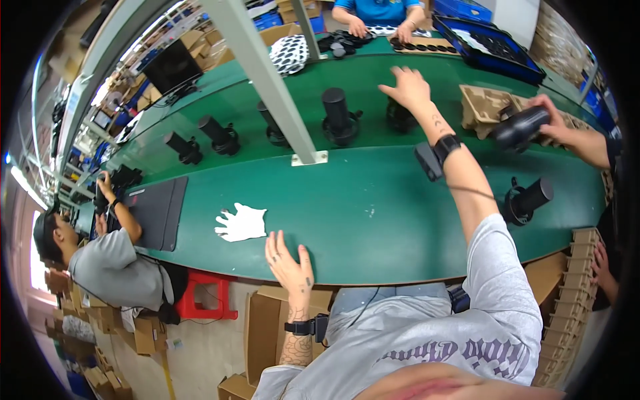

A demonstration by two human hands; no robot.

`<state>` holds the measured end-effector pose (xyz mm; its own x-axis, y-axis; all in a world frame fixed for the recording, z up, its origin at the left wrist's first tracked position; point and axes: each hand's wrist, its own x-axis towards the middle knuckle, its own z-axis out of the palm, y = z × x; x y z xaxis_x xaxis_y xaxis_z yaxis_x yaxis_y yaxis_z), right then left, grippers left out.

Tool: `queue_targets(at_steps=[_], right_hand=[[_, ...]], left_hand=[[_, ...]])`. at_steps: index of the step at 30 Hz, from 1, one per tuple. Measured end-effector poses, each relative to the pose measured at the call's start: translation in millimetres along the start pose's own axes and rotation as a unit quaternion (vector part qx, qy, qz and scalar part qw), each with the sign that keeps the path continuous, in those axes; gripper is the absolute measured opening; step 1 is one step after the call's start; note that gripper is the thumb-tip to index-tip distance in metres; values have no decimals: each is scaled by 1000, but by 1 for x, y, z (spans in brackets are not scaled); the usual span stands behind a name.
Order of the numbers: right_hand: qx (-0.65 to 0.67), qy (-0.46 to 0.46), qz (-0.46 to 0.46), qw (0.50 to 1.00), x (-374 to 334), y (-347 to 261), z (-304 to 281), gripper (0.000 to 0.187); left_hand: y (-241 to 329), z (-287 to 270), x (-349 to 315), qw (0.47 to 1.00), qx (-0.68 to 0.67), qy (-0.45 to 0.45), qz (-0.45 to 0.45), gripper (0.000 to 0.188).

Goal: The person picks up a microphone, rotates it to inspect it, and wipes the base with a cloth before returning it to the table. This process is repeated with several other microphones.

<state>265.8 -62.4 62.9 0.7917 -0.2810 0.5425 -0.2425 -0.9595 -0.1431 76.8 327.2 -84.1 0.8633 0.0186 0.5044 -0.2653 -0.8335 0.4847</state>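
My left hand (289,264) rests palm down at the near edge of the green table (333,227), fingers stretched and holding nothing. Beside its fingertips lies a white glove (244,224). My right arm reaches across to the green conveyor belt (307,93). There my right hand (409,91) is spread open above a black cylindrical device (400,119), which the hand and wrist partly cover; whether they touch is unclear. Left of it, a similar upright black device with a ring-shaped base (340,117) stands on the belt. Another black device (530,200) sits on the table at the right.
A grey post (267,80) rises from the table. Several more black devices (219,135) line the belt. At the right, a co-worker's hand (552,120) holds a black device (517,130) near a cardboard tray (479,107). Other people work at left and across. A dark mat (157,213) lies left.
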Motion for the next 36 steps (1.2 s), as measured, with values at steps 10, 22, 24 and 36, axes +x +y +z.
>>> queue_targets(at_steps=[10, 22, 24, 36], right_hand=[[39, -190, -256, 947, -1, -91, -58, 99], [516, 21, -123, 848, -179, -29, -105, 55], [722, -56, 58, 687, -239, -10, -118, 68], [863, -36, 97, 495, -323, 20, -115, 77]], left_hand=[[-6, 0, -3, 1000, -8, -16, 12, 45], [-16, -2, -5, 919, -376, -10, -122, 34], [26, -30, 6, 790, -591, -89, -137, 50], [159, -78, 11, 862, -426, -166, 220, 73]])
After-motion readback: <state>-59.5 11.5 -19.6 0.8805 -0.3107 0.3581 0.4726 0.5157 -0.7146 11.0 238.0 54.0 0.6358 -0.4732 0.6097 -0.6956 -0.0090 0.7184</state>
